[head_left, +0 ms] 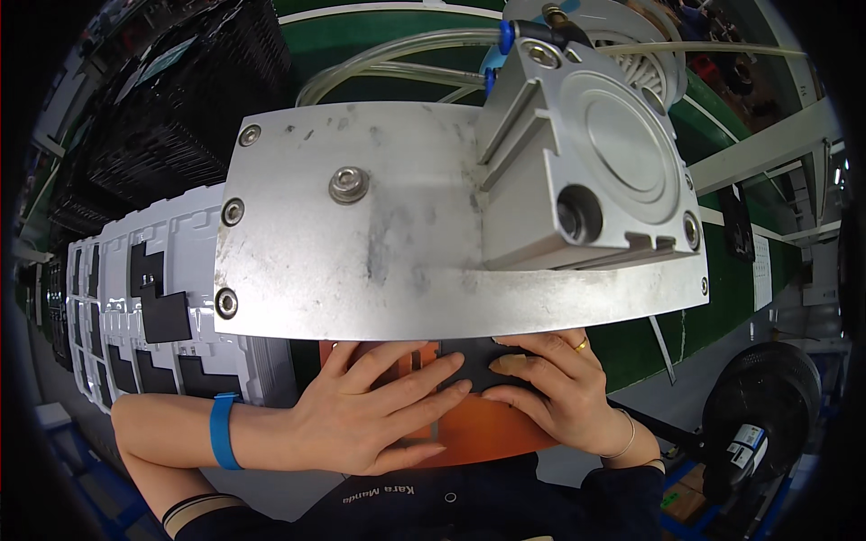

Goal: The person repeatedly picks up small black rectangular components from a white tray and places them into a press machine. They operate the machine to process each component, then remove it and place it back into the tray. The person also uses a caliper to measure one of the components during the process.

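While the left grip point(374, 406) is lying splayed over the orange plate point(496, 428), the right grip point(568, 388) is resting half-curled at the black piece point(476, 368), hold unclear.

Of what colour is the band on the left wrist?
The band is blue, seen best in the head view.

You have a green surface point(631, 347) spread before you, and a pale beam point(767, 155) slants across on your right. Grey floor point(690, 374) shows beside the surface.
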Tool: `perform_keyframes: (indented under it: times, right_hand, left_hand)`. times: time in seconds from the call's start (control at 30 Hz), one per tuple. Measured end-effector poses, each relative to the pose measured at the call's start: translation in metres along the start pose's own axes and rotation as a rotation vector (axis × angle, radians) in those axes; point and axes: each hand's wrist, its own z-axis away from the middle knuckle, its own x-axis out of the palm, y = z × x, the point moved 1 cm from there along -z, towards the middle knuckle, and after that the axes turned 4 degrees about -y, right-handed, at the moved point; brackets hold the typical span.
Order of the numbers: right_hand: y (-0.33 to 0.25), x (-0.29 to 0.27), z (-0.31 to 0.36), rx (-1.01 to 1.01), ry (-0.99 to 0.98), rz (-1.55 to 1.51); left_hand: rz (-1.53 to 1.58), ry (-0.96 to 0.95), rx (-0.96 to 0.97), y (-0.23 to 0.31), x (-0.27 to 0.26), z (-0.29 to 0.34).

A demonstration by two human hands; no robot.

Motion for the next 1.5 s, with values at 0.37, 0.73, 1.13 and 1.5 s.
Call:
perform_keyframes:
  times: [0.37, 0.73, 1.13, 1.5]
  right_hand:
    - [0.000, 0.000, 0.000, -0.002, 0.008, -0.013]
    - [0.000, -0.001, -0.002, -0.018, 0.004, -0.017]
    - [0.003, 0.003, 0.000, -0.028, 0.027, -0.054]
    - [-0.004, -0.014, -0.012, 0.059, -0.130, -0.247]
  left_hand:
    - [0.004, 0.001, -0.007, 0.001, 0.000, -0.001]
    - [-0.013, -0.013, -0.013, 0.002, -0.001, -0.001]
    - [-0.031, -0.015, -0.009, 0.003, -0.001, 0.000]
    - [-0.077, 0.039, 0.068, 0.002, -0.003, 0.000]
